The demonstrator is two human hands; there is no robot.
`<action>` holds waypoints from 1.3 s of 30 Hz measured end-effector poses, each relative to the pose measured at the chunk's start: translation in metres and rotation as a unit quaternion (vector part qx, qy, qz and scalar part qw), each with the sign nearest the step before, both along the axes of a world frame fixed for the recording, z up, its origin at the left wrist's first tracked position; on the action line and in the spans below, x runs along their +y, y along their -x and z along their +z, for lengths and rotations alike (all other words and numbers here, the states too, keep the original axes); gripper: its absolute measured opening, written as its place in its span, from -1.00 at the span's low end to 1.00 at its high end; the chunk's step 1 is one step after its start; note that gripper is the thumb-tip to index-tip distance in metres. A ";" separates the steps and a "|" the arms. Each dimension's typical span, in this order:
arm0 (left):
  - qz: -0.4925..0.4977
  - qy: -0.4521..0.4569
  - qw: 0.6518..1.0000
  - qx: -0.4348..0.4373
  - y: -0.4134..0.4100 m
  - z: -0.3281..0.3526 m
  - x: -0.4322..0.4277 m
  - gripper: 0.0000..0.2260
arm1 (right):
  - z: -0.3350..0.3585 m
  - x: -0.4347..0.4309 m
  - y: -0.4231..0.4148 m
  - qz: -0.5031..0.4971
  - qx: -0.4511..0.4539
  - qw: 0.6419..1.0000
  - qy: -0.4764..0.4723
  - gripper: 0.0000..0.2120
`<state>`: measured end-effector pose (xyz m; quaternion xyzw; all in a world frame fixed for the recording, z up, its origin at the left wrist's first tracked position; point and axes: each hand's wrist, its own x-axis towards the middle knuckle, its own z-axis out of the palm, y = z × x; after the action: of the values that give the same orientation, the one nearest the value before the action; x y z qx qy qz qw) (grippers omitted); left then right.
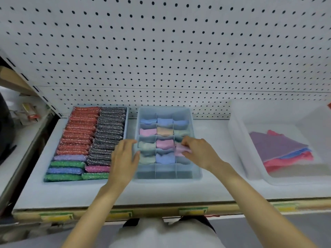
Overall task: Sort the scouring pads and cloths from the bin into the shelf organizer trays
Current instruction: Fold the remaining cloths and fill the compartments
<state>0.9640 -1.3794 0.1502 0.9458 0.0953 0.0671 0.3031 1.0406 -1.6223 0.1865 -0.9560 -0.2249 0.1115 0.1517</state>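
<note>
Right hand (195,149) pinches a folded pink cloth (180,149) (soft, light, probably best held at its fold) over the divided tray (161,176); left hand (123,158) rests relaxed on its left rim.

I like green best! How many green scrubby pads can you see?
3 green scouring pads, at the near end of the left tray: two in its left column, one in its right. Others may hide underneath.

Support: white flat shelf board (53,194)
Left: pale blue plastic pad tray (127,120)
Centre: pale blue divided plastic tray (166,176); just beside
Right: clear plastic bin (238,140); apart
</note>
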 end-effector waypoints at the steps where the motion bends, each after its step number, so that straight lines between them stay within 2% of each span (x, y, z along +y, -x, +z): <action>1: -0.018 -0.031 0.999 -0.005 0.000 -0.006 0.000 -0.70 | -0.005 0.000 -0.001 0.007 -0.012 1.000 0.024 -0.82; 6: -0.041 -0.146 0.988 -0.016 0.003 -0.025 0.000 -0.72 | -0.019 0.005 -0.003 0.056 -0.058 0.993 0.088 -0.72; 10: -0.039 -0.165 0.985 -0.017 0.003 -0.027 0.000 -0.71 | -0.015 0.007 -0.006 0.099 -0.102 0.980 0.141 -0.78; 14: -0.027 -0.175 0.984 -0.018 0.003 -0.027 -0.002 -0.72 | -0.011 0.017 -0.009 0.124 -0.120 0.964 0.203 -0.75; 18: -0.029 -0.176 0.984 -0.013 0.002 -0.026 -0.004 -0.69 | -0.001 0.026 -0.010 0.130 -0.062 0.945 0.295 -0.76; 21: -0.025 -0.176 0.984 -0.008 0.004 -0.024 -0.008 -0.70 | 0.005 0.034 -0.008 0.113 -0.036 0.939 0.322 -0.77; 27: -0.015 -0.180 0.983 -0.016 0.004 -0.025 -0.007 -0.73 | -0.008 0.040 -0.002 0.082 0.002 0.942 0.327 -0.80; 31: -0.013 -0.187 0.982 -0.036 0.002 -0.029 -0.006 -0.72 | -0.018 0.026 -0.011 0.079 0.067 0.960 0.260 -0.91; 35: -0.018 -0.183 0.982 -0.038 0.002 -0.029 -0.005 -0.72 | -0.007 0.016 -0.025 0.109 0.151 0.961 0.204 -0.86; 39: -0.027 -0.182 0.982 -0.038 0.002 -0.028 -0.005 -0.72 | 0.013 0.025 -0.023 0.137 0.190 0.944 0.232 -0.78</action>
<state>0.9618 -1.3841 0.1222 0.9842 0.0443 0.1109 0.1310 1.0639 -1.5972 0.1998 -0.8855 -0.2888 0.3603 -0.0511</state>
